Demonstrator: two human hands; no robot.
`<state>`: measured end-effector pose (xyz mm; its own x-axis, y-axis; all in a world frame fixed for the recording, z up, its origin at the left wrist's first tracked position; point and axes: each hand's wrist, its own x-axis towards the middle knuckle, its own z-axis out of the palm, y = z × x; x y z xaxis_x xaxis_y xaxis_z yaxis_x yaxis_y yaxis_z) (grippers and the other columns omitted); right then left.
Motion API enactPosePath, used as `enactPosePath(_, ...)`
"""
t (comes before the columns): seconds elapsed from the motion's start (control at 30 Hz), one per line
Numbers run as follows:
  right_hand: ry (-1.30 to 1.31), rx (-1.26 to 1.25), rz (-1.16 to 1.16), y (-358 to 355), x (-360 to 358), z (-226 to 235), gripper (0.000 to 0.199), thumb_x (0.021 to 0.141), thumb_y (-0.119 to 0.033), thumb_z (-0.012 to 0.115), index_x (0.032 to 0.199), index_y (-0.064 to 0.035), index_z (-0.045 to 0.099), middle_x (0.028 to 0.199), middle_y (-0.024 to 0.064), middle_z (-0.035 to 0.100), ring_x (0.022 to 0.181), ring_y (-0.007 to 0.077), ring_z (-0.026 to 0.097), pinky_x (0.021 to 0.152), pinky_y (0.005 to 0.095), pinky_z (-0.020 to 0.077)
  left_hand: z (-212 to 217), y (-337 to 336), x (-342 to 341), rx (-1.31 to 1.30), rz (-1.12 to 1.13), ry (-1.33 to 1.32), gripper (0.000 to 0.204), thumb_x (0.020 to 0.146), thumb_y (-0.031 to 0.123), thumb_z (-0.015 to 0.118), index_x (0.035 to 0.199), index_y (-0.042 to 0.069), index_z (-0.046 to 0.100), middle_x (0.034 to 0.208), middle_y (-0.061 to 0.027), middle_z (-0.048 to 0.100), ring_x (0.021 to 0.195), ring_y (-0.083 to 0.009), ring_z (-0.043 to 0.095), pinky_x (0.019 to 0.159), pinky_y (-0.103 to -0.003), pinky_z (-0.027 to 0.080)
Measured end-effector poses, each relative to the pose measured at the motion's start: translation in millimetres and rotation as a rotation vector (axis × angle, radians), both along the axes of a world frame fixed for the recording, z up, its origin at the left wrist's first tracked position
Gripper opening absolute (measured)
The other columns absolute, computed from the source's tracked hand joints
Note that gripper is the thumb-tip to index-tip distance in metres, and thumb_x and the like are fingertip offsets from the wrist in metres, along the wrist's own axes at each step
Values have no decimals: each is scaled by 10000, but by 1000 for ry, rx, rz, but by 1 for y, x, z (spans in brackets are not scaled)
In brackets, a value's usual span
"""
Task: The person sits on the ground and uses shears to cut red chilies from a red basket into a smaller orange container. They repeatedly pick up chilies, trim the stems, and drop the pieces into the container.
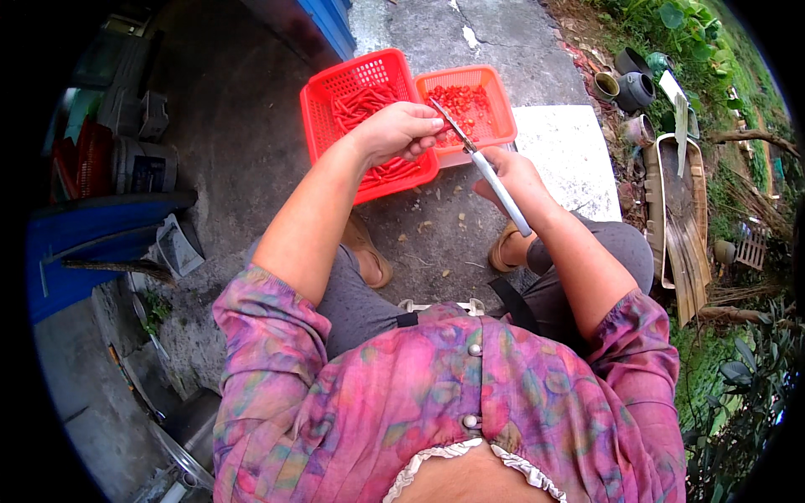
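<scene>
My left hand (397, 132) is pinched closed over the red baskets, with a red chili pepper (444, 128) partly showing at its fingertips. Gripped in my right hand (513, 178) is a pair of scissors (501, 194) with pale grey handles. Their blades point up and left, reaching the left fingertips. Under my left hand stands a bright red plastic basket (315, 126) of whole red chilies (362, 106). Against its right side is a smaller orange-red basket (502, 107) holding chopped chili pieces (463, 99). My fingers hide part of both baskets.
A white board (570, 159) lies right of the baskets on concrete ground. Beyond it are dark pots (635, 90) and a long trough (662, 210) by plants. On the left stand a pale bucket (144, 166) and a blue panel (92, 243). My sandalled feet flank the ground before me.
</scene>
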<state>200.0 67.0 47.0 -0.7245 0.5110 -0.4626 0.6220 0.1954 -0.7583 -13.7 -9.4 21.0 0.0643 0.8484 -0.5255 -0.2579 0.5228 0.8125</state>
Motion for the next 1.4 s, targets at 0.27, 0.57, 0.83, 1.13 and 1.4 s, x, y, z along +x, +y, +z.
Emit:
enactPosePath(0.27,72,-256,-167,5,8,-17,382,753,-43,620,1126,-54,538,684,4,526,542,72,483,475,229,392,-9,-1,-1,-2,66,-2,162,942,200,491,844,82,544,582,44,441,436,-41,355,386,-179,278)
enactPosePath(0.57,94,-61,-49,3,5,-19,442,689,-82,655,1119,-50,556,783,129,631,731,208,627,664,332,478,-7,1,12,28,102,31,192,929,212,524,894,40,599,572,37,455,435,-39,362,386,-184,274)
enactPosePath(0.83,31,8,-23,1,2,-3,359,722,-46,647,1074,-41,575,673,50,571,588,123,549,519,276,429,-4,0,3,-48,90,-20,184,930,217,520,879,54,588,556,54,389,431,-38,302,384,-201,215)
enactPosePath(1.13,37,-94,-82,9,7,-26,439,715,-72,665,1131,-43,530,763,117,626,688,206,624,621,333,481,-16,0,-1,-10,158,-47,99,921,126,497,860,58,537,637,26,461,520,-51,397,444,-189,323)
enactPosePath(1.4,46,18,-11,4,3,-15,395,696,-72,650,1079,-36,558,808,159,630,767,245,629,680,356,473,-2,1,9,-7,56,0,105,912,126,508,889,37,560,613,30,441,496,-61,383,430,-207,310)
